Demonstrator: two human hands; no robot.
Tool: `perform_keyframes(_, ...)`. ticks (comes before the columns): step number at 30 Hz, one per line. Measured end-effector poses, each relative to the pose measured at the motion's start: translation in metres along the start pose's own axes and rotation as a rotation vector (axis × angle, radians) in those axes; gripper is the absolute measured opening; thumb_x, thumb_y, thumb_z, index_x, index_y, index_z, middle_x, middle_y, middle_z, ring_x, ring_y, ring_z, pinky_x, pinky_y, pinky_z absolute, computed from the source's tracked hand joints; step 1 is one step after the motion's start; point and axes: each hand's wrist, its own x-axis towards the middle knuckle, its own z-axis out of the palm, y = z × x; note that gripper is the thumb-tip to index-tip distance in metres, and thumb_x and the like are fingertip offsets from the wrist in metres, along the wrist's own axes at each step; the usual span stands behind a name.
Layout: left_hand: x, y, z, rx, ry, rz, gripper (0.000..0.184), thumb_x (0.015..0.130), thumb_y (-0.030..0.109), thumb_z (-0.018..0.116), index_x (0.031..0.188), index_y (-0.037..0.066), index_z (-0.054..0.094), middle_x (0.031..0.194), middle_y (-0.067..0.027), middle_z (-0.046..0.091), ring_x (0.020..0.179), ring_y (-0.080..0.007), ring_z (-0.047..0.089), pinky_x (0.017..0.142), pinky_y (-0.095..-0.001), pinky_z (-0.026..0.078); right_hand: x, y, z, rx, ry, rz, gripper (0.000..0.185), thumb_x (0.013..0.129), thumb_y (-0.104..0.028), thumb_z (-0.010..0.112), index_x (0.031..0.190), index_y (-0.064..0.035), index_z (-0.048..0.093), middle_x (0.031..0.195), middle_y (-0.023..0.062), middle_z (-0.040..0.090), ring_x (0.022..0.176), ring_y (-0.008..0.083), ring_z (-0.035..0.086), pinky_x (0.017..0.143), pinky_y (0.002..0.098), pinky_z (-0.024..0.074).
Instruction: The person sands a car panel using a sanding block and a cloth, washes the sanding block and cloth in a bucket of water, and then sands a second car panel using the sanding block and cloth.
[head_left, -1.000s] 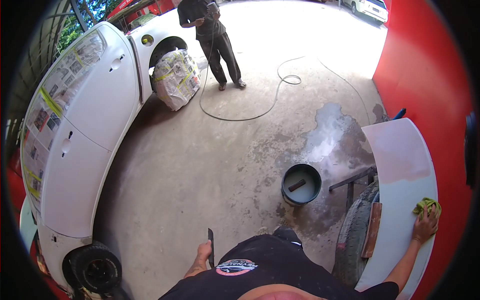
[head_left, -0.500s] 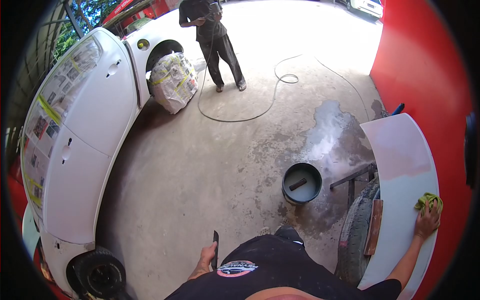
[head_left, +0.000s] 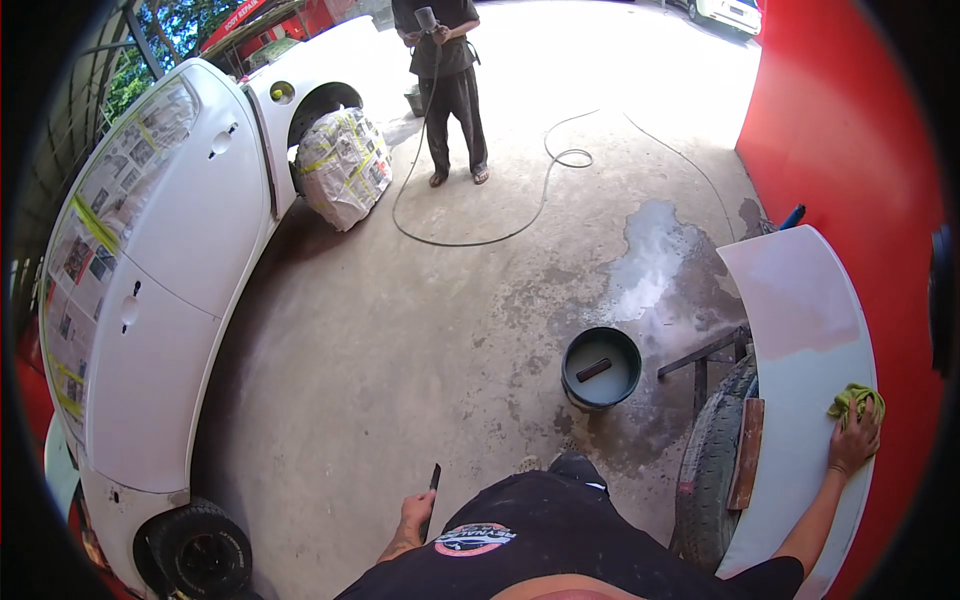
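My left hand (head_left: 415, 510) is closed around a thin dark flat tool (head_left: 433, 485), low in the centre of the view. At the right, my right hand (head_left: 855, 445) presses a green cloth (head_left: 856, 402) onto the outer edge of a curved white panel (head_left: 805, 420). The panel has a pinkish patch on its upper part. Beneath its inner side are a tire (head_left: 708, 480) and a reddish-brown block (head_left: 746, 455).
A dark bucket (head_left: 602, 368) of cloudy water holds a dark block. At the left is a white car (head_left: 165, 350) masked with newspaper. Another person (head_left: 440, 80) stands beyond with a spray gun; a hose (head_left: 480, 243) curves over the floor. A red wall (head_left: 850, 150) bounds the right.
The other person has shifted to the right and now faces this way, holding the spray gun up. My left hand's tool has tilted slightly. My right hand and the cloth have barely moved.
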Motion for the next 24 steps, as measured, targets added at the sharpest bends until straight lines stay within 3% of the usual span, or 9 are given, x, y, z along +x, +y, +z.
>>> perform_keyframes(3,0.000,-0.001,0.001,-0.003,0.004,-0.009,0.058,0.090,0.056,0.067,0.111,0.003,0.078,0.107,-0.0223,0.076,0.107,-0.0359,0.073,0.094,-0.0427,0.054,0.000,0.002,0.006,-0.005,0.006,-0.001,0.057,0.089,-0.030,0.075,0.143,-0.0343,0.058,0.160,-0.0068,0.039,0.148,0.0228,0.039,0.113,0.0438,0.0406)
perform_keyframes(15,0.006,-0.005,-0.002,0.002,0.015,0.042,0.056,0.090,0.051,0.070,0.122,0.006,0.075,0.114,-0.0223,0.075,0.111,-0.0361,0.072,0.098,-0.0422,0.054,0.001,-0.004,-0.006,-0.002,-0.023,0.008,0.057,0.089,-0.031,0.074,0.143,-0.0334,0.058,0.160,-0.0057,0.039,0.148,0.0235,0.039,0.114,0.0433,0.0395)
perform_keyframes(24,0.004,0.000,-0.007,-0.004,0.018,0.078,0.049,0.090,0.048,0.071,0.120,0.009,0.076,0.106,-0.0179,0.077,0.102,-0.0318,0.074,0.090,-0.0398,0.056,0.002,-0.003,-0.008,-0.007,-0.033,0.009,0.056,0.089,-0.032,0.073,0.143,-0.0334,0.058,0.161,-0.0054,0.039,0.148,0.0234,0.039,0.114,0.0433,0.0395)
